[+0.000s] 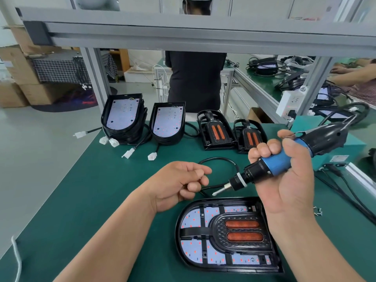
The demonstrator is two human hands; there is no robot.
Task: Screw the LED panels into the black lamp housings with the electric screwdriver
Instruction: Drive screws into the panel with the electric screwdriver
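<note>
Green matting (97, 192) covers a workbench under a grey aluminium frame (203, 35), with more benches behind. A black lamp housing (230, 267), its white LED panel (191, 218) dotted red, lies flat just below the right hand (289, 180). That hand grips a blue-and-black electric screwdriver (274, 163) whose bit points toward the left hand (179, 184); whether its curled fingers pinch anything cannot be told.

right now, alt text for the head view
A right hand grips a blue electric screwdriver above an LED panel in a black lamp housing on a green mat; the left hand hovers by the bit, loosely curled.
</note>
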